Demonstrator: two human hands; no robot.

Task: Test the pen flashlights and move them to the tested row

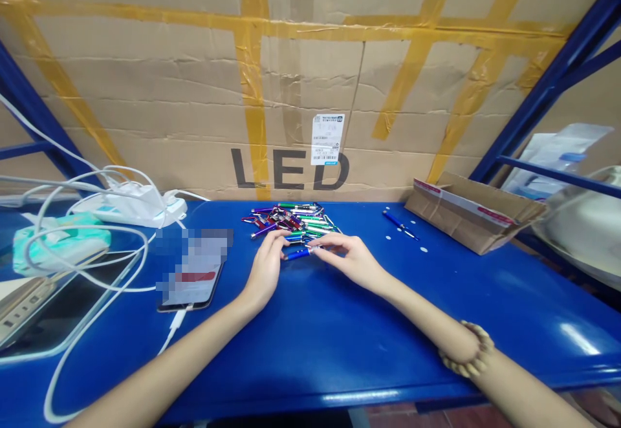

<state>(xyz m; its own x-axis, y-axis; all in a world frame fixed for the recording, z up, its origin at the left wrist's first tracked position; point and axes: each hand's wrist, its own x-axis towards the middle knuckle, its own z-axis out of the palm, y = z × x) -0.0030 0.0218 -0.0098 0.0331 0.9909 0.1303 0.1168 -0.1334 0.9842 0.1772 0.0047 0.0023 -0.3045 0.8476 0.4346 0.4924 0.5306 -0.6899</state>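
Observation:
In front of me both hands meet at a small blue metal tube, which looks like a keychain flashlight. My left hand has its fingers bent in and closes on the tube's left end. At the right end, the thumb and fingertips of my right hand pinch it; what lies under those fingertips is partly hidden. Just beyond my hands is a pile of similar tubes in green, purple, red and blue, some with metal clips. Another blue tube lies apart to the right, among several small white discs.
An open cardboard box stands at the back right. On the left are a charging phone, white cables, a power strip and a teal tissue pack. A large taped carton walls off the blue table's back.

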